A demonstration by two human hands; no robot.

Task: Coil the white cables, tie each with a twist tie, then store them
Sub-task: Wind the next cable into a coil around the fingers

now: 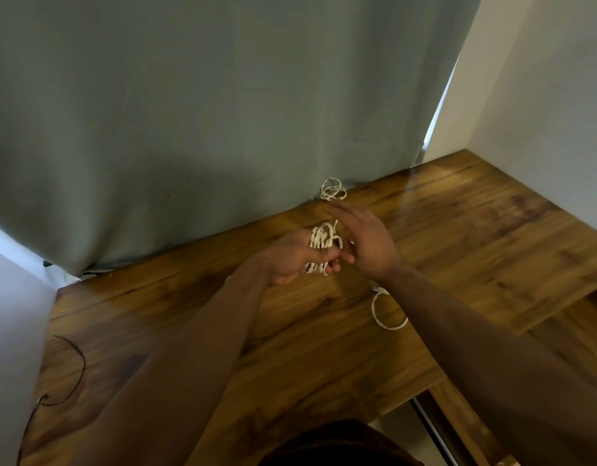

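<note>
Coiling: left hand (290,257) grips the looped white cable bundle (322,245), right hand (364,240) released; next, a twist tie.

A bundled white cable (322,245) held above the bench (458,230); two looser white coils, the far coil (333,190) and the near coil (386,309), lie nearby.

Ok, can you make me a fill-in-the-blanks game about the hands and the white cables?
1. The bundle of white cable is held in the ____ hand.
2. The right hand has its fingers ____.
3. The small coil by the curtain lies on the ____ table.
4. The thin cord near the table's left edge is ____ in colour.

Missing words: left; open; wooden; dark
</note>
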